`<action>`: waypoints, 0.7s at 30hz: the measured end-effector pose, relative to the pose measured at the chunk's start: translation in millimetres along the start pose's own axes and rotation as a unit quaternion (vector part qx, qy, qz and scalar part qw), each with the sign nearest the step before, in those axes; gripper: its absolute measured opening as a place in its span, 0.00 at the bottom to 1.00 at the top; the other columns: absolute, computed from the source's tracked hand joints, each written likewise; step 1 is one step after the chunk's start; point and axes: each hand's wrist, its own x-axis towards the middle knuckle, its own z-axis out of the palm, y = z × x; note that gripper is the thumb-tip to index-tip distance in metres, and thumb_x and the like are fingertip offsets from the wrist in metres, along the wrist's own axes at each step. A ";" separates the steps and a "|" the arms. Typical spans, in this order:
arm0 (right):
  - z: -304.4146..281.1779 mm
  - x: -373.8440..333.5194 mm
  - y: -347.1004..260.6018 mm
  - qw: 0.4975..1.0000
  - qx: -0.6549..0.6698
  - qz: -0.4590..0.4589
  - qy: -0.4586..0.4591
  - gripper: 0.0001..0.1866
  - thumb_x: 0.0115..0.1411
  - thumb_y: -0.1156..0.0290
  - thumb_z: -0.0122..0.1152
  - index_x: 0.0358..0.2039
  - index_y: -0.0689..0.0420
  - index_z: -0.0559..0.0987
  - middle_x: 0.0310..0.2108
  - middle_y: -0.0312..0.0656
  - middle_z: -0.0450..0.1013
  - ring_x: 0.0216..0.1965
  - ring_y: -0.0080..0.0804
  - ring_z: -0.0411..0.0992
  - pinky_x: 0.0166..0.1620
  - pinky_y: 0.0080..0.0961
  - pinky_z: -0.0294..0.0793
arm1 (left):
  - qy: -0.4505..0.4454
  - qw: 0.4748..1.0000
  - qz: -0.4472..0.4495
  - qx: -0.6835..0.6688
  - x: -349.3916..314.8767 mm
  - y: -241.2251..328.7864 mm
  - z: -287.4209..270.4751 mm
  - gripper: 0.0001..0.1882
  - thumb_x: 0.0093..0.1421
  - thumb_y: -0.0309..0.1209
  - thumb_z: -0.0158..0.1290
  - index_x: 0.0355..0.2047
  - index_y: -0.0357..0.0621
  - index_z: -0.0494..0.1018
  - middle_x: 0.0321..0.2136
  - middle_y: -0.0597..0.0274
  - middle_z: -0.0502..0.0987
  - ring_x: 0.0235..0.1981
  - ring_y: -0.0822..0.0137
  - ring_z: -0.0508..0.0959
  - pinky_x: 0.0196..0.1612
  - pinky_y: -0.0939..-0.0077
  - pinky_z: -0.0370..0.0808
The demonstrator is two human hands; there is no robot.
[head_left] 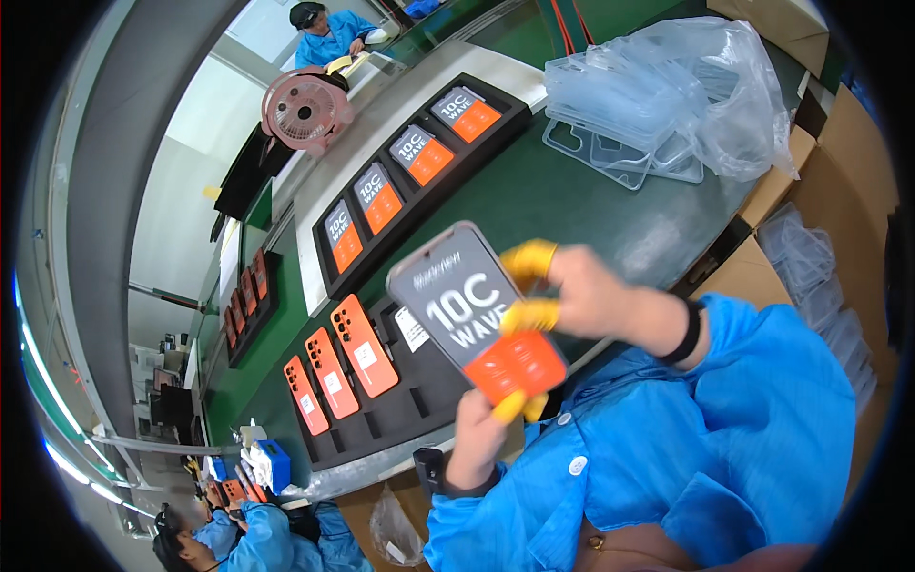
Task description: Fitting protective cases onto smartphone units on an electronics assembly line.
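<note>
The phone [462, 319], fronted by a grey and orange sheet, is seen in the head view held aloft, tilted, face toward the camera, above the near edge of the lower black tray [376, 424]. Its bottom edge is pinched by the left hand [479, 434], while its side is gripped by the right hand [591, 291], whose fingers are parted around that edge, one covered fingertip lying over the sheet. Yellow finger covers [529, 259] are worn on both hands. In the lower tray, three orange phones [324, 357] are laid back side up. Beyond it, four phones [421, 154] with similar sheets are seated in the upper black tray [419, 205].

The step in hand is judged to be a fitting or checking of the front sheet; which of the two cannot be told. For the next move, a steady hold by the edges would seem to be called for, so that the sheet is not shifted. Should a slot be used, the phone would need to be levelled and lined up first.
</note>
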 end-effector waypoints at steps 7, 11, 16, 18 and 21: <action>-153.7 39.1 79.7 0.766 -0.585 -0.047 0.263 0.20 0.48 0.60 0.57 0.38 0.59 0.71 0.35 0.48 0.69 0.39 0.44 0.65 0.42 0.33 0.64 | 0.217 0.974 0.011 0.068 -26.3 -7.5 -102.1 0.13 0.52 0.35 0.46 0.26 0.33 0.70 0.17 0.56 0.72 0.17 0.69 0.70 0.21 0.79 0.65; -161.2 28.5 84.4 0.766 -0.602 0.010 0.226 0.16 0.46 0.63 0.58 0.35 0.57 0.73 0.35 0.45 0.69 0.37 0.40 0.66 0.41 0.32 0.64 | 0.175 0.969 -0.144 0.103 -19.9 3.4 -111.7 0.11 0.54 0.33 0.47 0.27 0.35 0.69 0.17 0.61 0.70 0.17 0.73 0.67 0.21 0.82 0.62; -161.8 38.7 77.9 0.751 -0.609 -0.012 0.253 0.14 0.45 0.66 0.59 0.34 0.54 0.74 0.35 0.41 0.69 0.36 0.38 0.66 0.40 0.31 0.65 | 0.112 0.969 -0.171 0.138 -16.6 6.0 -109.7 0.12 0.55 0.35 0.46 0.27 0.37 0.68 0.17 0.62 0.69 0.17 0.74 0.66 0.21 0.82 0.62; -165.1 40.2 77.5 0.755 -0.606 -0.006 0.252 0.14 0.44 0.66 0.60 0.34 0.54 0.74 0.35 0.41 0.69 0.36 0.38 0.66 0.40 0.30 0.65 | 0.107 0.967 -0.194 0.123 -20.8 7.4 -111.9 0.13 0.56 0.37 0.45 0.28 0.37 0.68 0.17 0.64 0.68 0.17 0.76 0.65 0.21 0.83 0.61; -173.5 37.9 77.1 0.833 -0.492 0.037 0.251 0.14 0.45 0.69 0.60 0.34 0.58 0.74 0.35 0.42 0.69 0.39 0.38 0.67 0.42 0.27 0.65 | 0.143 0.929 -0.242 0.241 -19.4 7.9 -107.1 0.16 0.55 0.41 0.46 0.27 0.36 0.68 0.18 0.61 0.69 0.18 0.70 0.67 0.22 0.77 0.64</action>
